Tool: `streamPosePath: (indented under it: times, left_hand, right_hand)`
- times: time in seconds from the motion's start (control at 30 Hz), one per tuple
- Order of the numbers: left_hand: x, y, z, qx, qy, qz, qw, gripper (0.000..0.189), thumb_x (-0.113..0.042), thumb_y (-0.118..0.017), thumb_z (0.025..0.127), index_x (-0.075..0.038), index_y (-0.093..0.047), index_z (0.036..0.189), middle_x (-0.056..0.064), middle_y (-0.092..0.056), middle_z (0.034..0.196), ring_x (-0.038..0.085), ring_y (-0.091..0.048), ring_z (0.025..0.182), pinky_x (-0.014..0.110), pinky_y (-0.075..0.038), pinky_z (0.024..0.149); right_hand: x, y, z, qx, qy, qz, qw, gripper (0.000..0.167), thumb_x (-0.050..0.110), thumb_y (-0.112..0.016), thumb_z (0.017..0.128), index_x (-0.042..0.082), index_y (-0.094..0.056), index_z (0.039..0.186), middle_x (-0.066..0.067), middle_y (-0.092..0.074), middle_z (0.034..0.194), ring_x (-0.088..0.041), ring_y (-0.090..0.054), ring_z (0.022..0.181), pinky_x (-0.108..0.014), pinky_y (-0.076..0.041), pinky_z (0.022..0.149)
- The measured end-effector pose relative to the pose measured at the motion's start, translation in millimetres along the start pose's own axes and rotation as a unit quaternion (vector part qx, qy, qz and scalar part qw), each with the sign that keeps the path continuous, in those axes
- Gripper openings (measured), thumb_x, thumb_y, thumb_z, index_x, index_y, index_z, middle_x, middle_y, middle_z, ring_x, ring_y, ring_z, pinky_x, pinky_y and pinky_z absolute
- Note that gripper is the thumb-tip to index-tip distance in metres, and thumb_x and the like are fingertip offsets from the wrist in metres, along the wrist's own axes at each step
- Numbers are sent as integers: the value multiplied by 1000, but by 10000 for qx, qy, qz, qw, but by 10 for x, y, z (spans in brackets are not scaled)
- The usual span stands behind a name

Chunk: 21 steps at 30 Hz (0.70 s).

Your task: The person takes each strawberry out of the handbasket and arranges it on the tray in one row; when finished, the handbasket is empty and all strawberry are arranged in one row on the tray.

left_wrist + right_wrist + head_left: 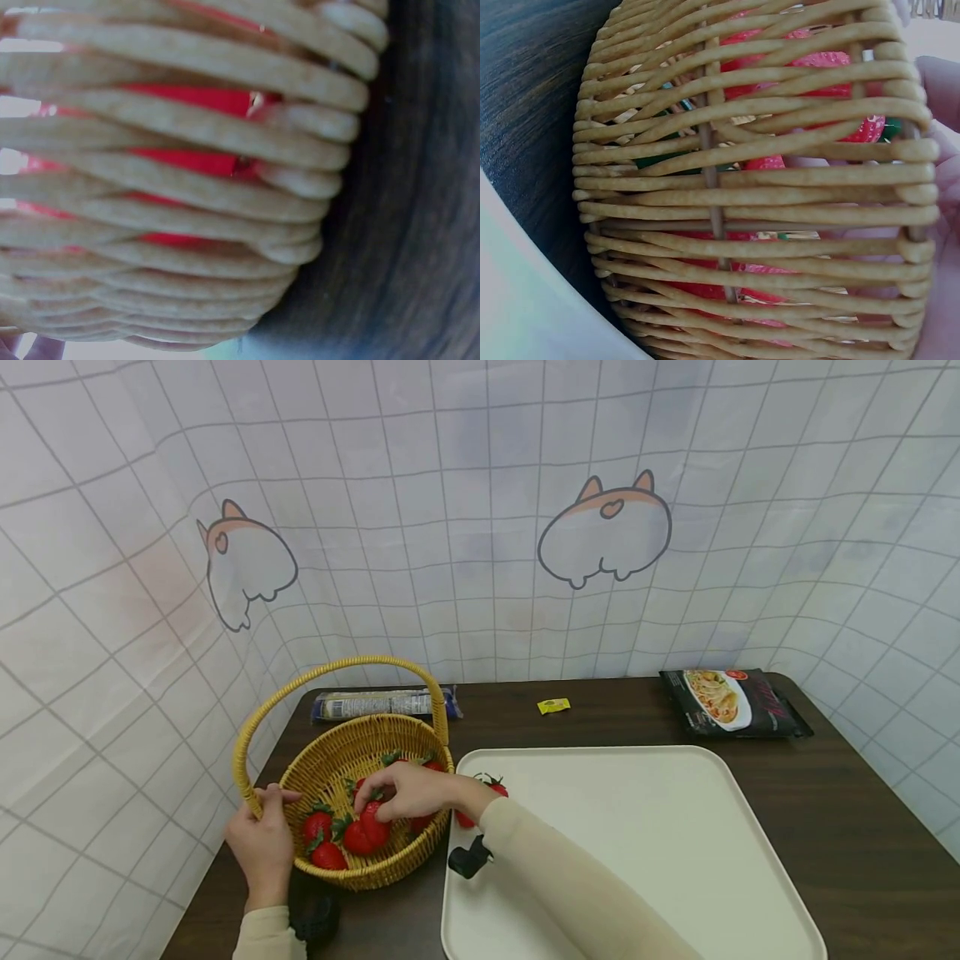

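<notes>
A yellow woven basket (405,870) with a tall arched handle stands on the table, with several red strawberries (328,857) inside. At its left side my left hand (262,839) grips the rim near the foot of the handle. My right hand (412,789) reaches in over the right rim and pinches a strawberry (373,823) between thumb and fingers, among the others. Both wrist views look closely at the basket's woven wall (187,195), where red shows through the gaps. Part of the right hand (941,225) appears behind the weave in the right wrist view.
Right of the basket lies a white tray (637,827), with strawberries (465,819) at its left edge, partly behind the right forearm. Along the back are a blue-and-clear long packet (382,703), a small yellow sachet (553,706) and a black noodle packet (731,703).
</notes>
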<state>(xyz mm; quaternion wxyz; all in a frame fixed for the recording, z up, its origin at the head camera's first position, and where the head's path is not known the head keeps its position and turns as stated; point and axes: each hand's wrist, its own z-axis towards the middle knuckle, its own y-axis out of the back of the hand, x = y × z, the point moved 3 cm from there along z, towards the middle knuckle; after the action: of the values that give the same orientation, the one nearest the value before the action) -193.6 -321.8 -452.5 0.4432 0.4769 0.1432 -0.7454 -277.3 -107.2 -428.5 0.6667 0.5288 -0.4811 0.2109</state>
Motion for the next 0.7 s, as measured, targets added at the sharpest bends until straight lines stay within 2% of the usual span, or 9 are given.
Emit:
streamPosePath:
  times: [0.1,0.23,0.33,0.53,0.7]
  left_hand:
    - [-5,-6,-6,3,-9,32,10000,45,-28,-56,100,0,-74,71,14,-58,61,8,-19,43,27,-20,43]
    - [-11,-2,-24,-18,83,41,10000,44,-28,-56,100,2,-73,73,12,-61,67,10,-25,51,26,-26,54]
    - [-8,13,-47,-22,198,94,9998,45,-29,-55,100,2,-73,74,5,-63,68,10,-31,54,25,-29,59]
    - [-15,22,-62,-22,197,219,9996,46,-31,-55,100,1,-74,73,12,-60,65,12,-22,47,26,-24,52]
    - [-41,1,-42,-40,68,58,10000,45,-29,-56,100,1,-72,72,7,-59,62,11,-23,49,28,-23,51]
  right_hand:
    - [23,15,-31,-16,125,-11,9999,25,9,-61,92,12,-69,116,11,-65,114,-2,-55,100,-20,-47,86]
    - [41,31,-79,-34,167,202,9997,25,9,-59,94,13,-69,117,10,-64,116,-5,-56,90,-21,-50,79]
    - [39,30,-134,-136,165,452,9988,24,6,-58,95,11,-70,115,9,-64,115,-5,-57,86,-22,-51,76]
    - [0,108,-309,-626,233,537,9963,22,10,-64,93,14,-71,113,7,-65,114,-5,-59,99,-24,-50,85]
    - [-33,247,-498,-1180,231,534,9913,22,19,-69,91,19,-69,113,5,-65,116,-7,-57,104,-26,-49,88]
